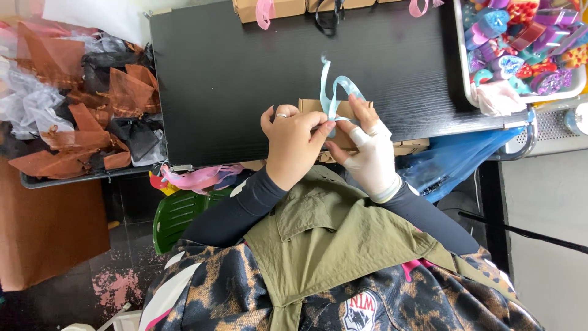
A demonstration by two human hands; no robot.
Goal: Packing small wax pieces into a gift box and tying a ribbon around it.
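1. Ribbon (334, 92), pale blue and thin, rises in a loop with one loose end curling upward, above a small brown cardboard box (315, 105) that lies near the front edge of a black table (233, 79).
2. Left hand (293, 146), bare with a ring on one finger, lies over the box, its fingertips pinching the ribbon just below the loop.
3. Right hand (370, 156) wears a thin white glove that leaves the fingers uncovered; its thumb and forefinger are pressed together on the ribbon at the right side of the loop, touching the left hand's fingertips.
4. Both forearms are in dark sleeves, above a green vest (331, 245) and a leopard-pattern garment.
5. More brown boxes (278, 8) tied with pink and black ribbon line the far edge of the table, well apart from the hands.
6. At the left, a tray (73, 178) holds a heap of sheer pouches (92, 104) in brown, black and white.
7. At the upper right, a white tray (468, 92) holds many small colourful pieces (527, 43) in purple, red and blue.
8. A blue plastic bag (453, 162) hangs just below the table's right front edge.
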